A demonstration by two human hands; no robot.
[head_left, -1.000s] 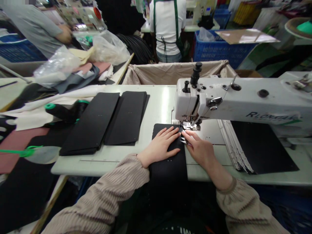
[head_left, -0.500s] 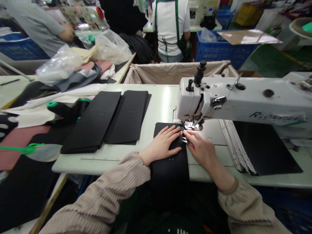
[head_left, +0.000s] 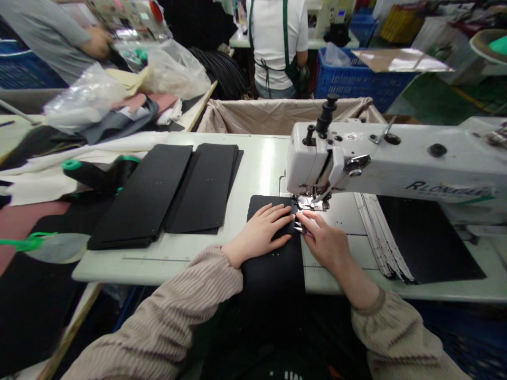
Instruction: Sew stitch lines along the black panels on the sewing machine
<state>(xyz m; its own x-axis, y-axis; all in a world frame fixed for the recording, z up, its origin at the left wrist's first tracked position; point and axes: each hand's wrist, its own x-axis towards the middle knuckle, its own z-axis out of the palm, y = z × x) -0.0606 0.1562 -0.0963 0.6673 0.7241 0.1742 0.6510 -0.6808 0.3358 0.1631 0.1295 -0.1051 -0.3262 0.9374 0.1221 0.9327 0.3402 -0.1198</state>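
Note:
My left hand (head_left: 259,231) lies flat on a black panel (head_left: 273,285), pressing it to the white sewing table (head_left: 261,158) just before the presser foot (head_left: 311,203). My right hand (head_left: 322,240) is next to the foot, holding small silver thread snips (head_left: 299,227) by the panel's edge. The panel's far end reaches the foot, and the needle area is partly hidden by the machine. The white post-bed sewing machine head (head_left: 356,163) stands over the right of the table.
Two stacks of black panels (head_left: 174,192) lie left of my hands, and a fanned stack with a black sheet (head_left: 423,240) lies right. Green-ended black rolls (head_left: 99,177) sit at left. A lined bin (head_left: 277,117), blue crates (head_left: 360,74) and two co-workers (head_left: 277,47) are beyond.
The whole view has shifted slightly as my head moved. My hands, the snips and the black panel stay in nearly the same place.

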